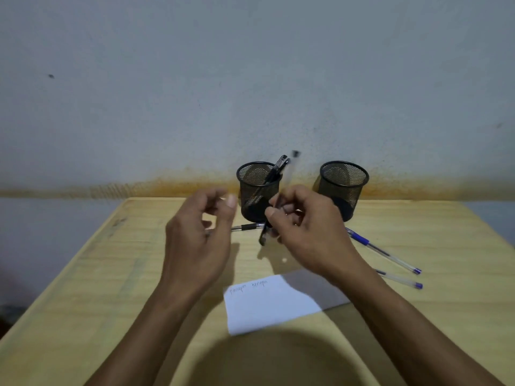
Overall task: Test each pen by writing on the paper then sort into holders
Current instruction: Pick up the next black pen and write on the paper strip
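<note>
A clear pen (pixel 288 174) is standing near-upright, blurred, beside the left mesh holder (pixel 259 190) holding black pens (pixel 274 174). The right holder (pixel 343 188) is sitting apart. Two blue pens (pixel 381 250) are lying right of the written-on paper (pixel 267 305).

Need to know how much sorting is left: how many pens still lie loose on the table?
3 visible: a black-grip pen near the left holder, two blue pens right of the paper; hands may hide more.
</note>
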The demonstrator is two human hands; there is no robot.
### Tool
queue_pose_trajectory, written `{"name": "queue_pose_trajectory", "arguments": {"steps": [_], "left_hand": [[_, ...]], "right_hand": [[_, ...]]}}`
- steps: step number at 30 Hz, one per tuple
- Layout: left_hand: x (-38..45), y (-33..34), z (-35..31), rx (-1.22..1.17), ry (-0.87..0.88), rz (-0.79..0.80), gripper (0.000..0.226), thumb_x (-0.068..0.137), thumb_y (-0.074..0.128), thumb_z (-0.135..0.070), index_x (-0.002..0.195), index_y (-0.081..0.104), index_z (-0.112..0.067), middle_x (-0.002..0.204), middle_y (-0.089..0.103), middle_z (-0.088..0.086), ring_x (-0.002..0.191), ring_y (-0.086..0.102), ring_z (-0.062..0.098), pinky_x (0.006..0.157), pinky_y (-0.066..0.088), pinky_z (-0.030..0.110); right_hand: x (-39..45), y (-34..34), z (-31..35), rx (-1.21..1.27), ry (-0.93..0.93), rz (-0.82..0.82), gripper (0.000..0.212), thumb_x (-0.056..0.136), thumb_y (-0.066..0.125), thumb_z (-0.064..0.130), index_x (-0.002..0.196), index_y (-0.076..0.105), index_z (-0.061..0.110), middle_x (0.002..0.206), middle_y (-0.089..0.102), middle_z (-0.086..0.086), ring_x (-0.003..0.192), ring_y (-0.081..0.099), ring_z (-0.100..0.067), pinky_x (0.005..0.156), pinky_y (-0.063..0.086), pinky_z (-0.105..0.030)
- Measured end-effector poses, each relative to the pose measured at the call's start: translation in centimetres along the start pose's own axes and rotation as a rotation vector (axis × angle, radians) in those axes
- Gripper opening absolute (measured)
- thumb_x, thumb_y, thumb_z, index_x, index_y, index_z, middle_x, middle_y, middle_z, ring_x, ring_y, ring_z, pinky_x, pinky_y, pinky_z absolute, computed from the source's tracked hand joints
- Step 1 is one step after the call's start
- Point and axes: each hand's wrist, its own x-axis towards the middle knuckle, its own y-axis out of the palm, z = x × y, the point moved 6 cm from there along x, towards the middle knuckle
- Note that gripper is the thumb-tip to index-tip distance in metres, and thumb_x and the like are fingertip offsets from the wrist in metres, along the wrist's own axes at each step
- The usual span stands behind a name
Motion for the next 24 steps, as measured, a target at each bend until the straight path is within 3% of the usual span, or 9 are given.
{"name": "queue_pose_trajectory", "arguments": {"steps": [2,4,7,11,17,21,24], "left_hand": [[-1.8,1.0,-0.8,-0.015,0.012,0.142,0.027,0.093,0.059,-0.045,0.111,0.068,-0.028,0.099,0.070,-0.017,0.093,0.065,-0.002,0.071,0.050,0.012],[-3.5,1.5,-1.7,-0.029,0.002,0.210,0.025,0.092,0.060,-0.041,0.111,0.070,-0.029,0.099,0.071,-0.018,0.093,0.065,0.000,0.071,0.052,0.017],[-5.5,1.4,-3.0,-0.056,0.011,0.201,0.017,0.092,0.062,-0.034,0.104,0.073,-0.028,0.090,0.073,-0.017,0.088,0.066,0.001,0.075,0.052,0.023],[-6.6,0.4,-4.1,-0.066,0.039,0.154,0.010,0.087,0.071,-0.025,0.094,0.076,-0.030,0.087,0.072,-0.020,0.083,0.067,0.000,0.072,0.050,0.014],[-8.5,-0.3,-5.6,-0.101,0.018,0.104,0.023,0.080,0.077,-0.023,0.078,0.071,-0.044,0.079,0.072,-0.026,0.077,0.068,-0.005,0.067,0.048,0.010],[-8.6,-2.8,-4.2,-0.078,-0.043,-0.014,0.014,0.078,0.079,-0.020,0.081,0.076,-0.034,0.077,0.073,-0.025,0.073,0.068,-0.004,0.069,0.049,0.010],[-7.9,-5.0,-1.4,0.013,-0.137,0.002,0.007,0.083,0.075,-0.024,0.086,0.077,-0.030,0.079,0.072,-0.027,0.076,0.067,-0.004,0.066,0.046,0.006]], "right_hand": [[-1.5,-0.9,0.3,0.320,0.133,-0.031,0.011,0.090,0.074,0.012,0.092,0.064,0.014,0.063,0.068,0.003,0.065,0.076,-0.020,0.058,0.058,-0.034],[-2.9,-1.8,1.0,0.466,0.181,-0.052,0.012,0.089,0.075,0.012,0.094,0.065,0.010,0.066,0.072,-0.001,0.065,0.075,-0.018,0.054,0.054,-0.027],[-4.7,-2.9,1.7,0.467,0.176,-0.078,0.010,0.090,0.074,0.021,0.091,0.070,0.013,0.071,0.072,-0.001,0.067,0.071,-0.014,0.055,0.051,-0.027],[-6.3,-3.7,2.1,0.466,0.158,-0.078,0.007,0.092,0.072,0.022,0.088,0.074,0.016,0.071,0.068,0.000,0.066,0.063,-0.013,0.056,0.048,-0.028],[-7.6,-4.6,3.1,0.448,0.139,-0.068,0.014,0.091,0.072,0.018,0.082,0.073,0.008,0.063,0.064,0.000,0.057,0.058,-0.013,0.054,0.048,-0.025],[-5.5,-10.7,1.2,0.640,0.270,-0.414,0.020,0.095,0.069,0.015,0.077,0.066,0.006,0.055,0.063,0.000,0.046,0.053,-0.009,0.047,0.047,-0.017],[-4.6,-12.9,0.2,0.559,0.268,-0.421,0.018,0.095,0.069,0.015,0.085,0.067,0.001,0.070,0.063,-0.010,0.051,0.055,-0.011,0.048,0.048,-0.020]]}}
